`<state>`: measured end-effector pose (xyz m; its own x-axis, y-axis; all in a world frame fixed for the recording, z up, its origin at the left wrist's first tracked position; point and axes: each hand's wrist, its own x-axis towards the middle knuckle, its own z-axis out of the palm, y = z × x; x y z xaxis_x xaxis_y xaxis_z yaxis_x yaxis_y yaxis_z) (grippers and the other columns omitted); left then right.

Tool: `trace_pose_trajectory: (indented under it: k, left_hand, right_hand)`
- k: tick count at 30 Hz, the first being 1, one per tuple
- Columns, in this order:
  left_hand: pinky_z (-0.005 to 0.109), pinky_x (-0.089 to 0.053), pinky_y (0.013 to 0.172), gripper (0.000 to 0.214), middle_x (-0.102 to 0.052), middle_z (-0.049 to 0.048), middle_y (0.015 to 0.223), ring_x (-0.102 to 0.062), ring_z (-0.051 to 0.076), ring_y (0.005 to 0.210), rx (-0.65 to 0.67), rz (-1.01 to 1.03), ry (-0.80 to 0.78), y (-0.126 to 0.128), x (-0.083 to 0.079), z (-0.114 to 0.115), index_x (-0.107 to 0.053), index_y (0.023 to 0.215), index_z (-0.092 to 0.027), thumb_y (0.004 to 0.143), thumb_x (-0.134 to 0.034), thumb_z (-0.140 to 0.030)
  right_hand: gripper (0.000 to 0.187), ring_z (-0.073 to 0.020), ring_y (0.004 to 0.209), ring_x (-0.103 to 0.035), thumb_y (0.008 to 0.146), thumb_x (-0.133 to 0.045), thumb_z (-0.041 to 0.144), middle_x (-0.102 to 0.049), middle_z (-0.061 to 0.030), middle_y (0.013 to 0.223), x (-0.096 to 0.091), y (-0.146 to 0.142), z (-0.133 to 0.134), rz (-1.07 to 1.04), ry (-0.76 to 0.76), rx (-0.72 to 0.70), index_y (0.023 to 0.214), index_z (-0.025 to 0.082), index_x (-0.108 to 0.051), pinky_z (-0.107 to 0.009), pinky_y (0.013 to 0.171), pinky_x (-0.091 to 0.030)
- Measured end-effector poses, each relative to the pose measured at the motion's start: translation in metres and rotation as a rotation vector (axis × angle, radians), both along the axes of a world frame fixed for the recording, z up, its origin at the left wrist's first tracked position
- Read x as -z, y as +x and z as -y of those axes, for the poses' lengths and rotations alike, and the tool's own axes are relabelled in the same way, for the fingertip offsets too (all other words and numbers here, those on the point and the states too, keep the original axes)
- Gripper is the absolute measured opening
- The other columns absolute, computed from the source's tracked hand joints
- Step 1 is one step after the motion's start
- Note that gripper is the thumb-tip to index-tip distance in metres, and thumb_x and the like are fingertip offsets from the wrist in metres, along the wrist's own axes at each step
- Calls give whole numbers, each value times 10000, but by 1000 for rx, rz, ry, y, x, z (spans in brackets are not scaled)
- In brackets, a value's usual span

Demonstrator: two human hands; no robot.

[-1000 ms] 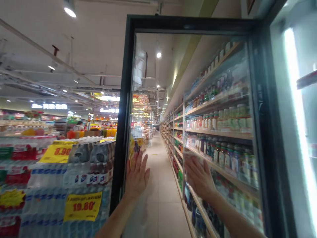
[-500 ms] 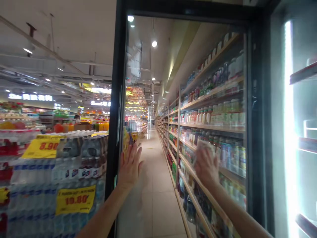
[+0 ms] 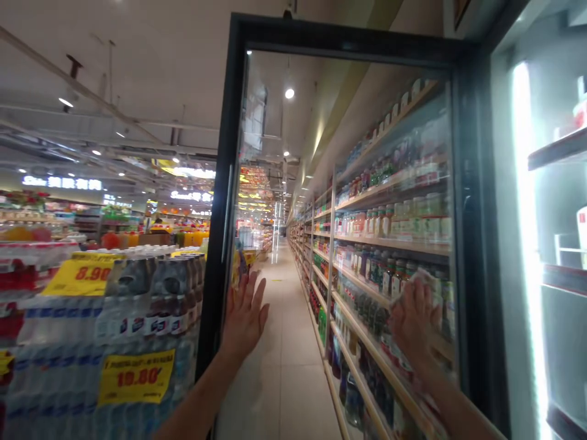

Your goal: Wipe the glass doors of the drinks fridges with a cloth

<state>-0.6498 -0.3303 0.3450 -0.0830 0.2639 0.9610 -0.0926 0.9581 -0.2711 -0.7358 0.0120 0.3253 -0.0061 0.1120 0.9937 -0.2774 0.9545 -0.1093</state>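
A black-framed glass door (image 3: 293,293) stands swung open in front of me. Against its left side my left hand (image 3: 245,315) lies with fingers spread, close to the frame, holding nothing. My right hand (image 3: 415,318) is on the right part of the pane with a pale cloth (image 3: 424,281) under its fingers, pressed to the glass. Most of the cloth is hidden by the hand; its edge shows above and beside the fingertips.
On the right is a lit cooler with shelves (image 3: 557,150). At left stand stacked bottle packs (image 3: 59,327) with yellow price signs (image 3: 137,377). Beyond the glass, an aisle floor (image 3: 300,391) runs along long shelves of bottles (image 3: 371,235).
My right hand has moved right across the glass with the cloth, toward the hinge side. My left hand stays near the door's left frame. The view has shifted slightly.
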Motion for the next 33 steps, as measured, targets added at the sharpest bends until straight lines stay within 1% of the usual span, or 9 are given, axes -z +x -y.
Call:
trace_pose_trajectory:
  k: [2,7,10,12,15,18,25,31,33]
  left_hand:
    - [475,-111,1139,643,-232,134,1503,-82,248,1420,-2,-11,7,-1,1,-1,-103,1465,-166,899,-402,-232]
    - [474,-99,1142,654,-255,135,1496,-79,236,1422,17,-16,9,-3,1,1,-95,1465,-168,895,-410,-233]
    - [467,-103,1143,656,-273,132,1490,-82,229,1422,21,4,5,-3,1,4,-99,1465,-178,895,-417,-237]
    - [464,-111,1142,650,-265,128,1493,-84,230,1421,22,18,10,-3,1,3,-99,1466,-182,898,-411,-238]
    - [471,-118,1140,647,-243,128,1501,-83,240,1421,22,22,36,-3,2,-1,-89,1466,-177,900,-397,-231]
    - [491,-100,1140,642,-238,135,1501,-73,240,1421,19,-1,59,-6,3,-4,-88,1466,-170,900,-388,-225]
    - [490,-121,1139,625,-286,145,1481,-95,223,1419,30,-9,54,-6,4,-1,-114,1463,-172,903,-385,-231]
    - [485,-105,1143,648,-252,130,1495,-86,236,1417,29,17,79,-3,4,-6,-93,1466,-185,898,-401,-230]
    - [484,-93,1145,654,-231,124,1502,-87,236,1417,36,7,93,-4,5,-7,-87,1467,-190,896,-403,-227]
  right_hand:
    - [594,-299,1392,-220,882,-355,245,-348,-167,1454,1,1,7,3,-3,-5,1455,161,-223,-583,1079,-176]
    - [431,-185,1387,-225,859,-453,267,-511,-16,1357,42,33,107,-62,634,-291,1286,246,-507,-461,1162,-14]
    - [397,-159,1363,-269,851,-451,229,-523,13,1345,60,39,104,-62,814,-329,1233,273,-549,-449,1167,7]
    - [433,-184,1359,-289,852,-428,205,-546,-30,1317,60,30,60,-12,688,-232,1274,252,-516,-476,1157,-51]
    - [510,-297,1359,-290,881,-364,242,-463,-159,1373,54,12,-16,98,91,20,1385,167,-381,-578,1065,-226]
    - [587,-356,1370,-247,899,-301,290,-311,-214,1458,59,8,-30,159,-271,101,1457,134,-208,-614,990,-304]
    - [528,-178,1358,-290,817,-413,144,-514,-17,1351,87,38,74,30,686,-267,1329,269,-447,-440,1153,-86]
    - [640,-299,1373,-261,864,-397,229,-387,-170,1428,31,15,19,55,155,-25,1463,169,-180,-559,1074,-208]
    - [649,-296,1372,-264,870,-387,239,-375,-164,1438,16,15,30,36,174,-41,1470,177,-150,-553,1082,-195]
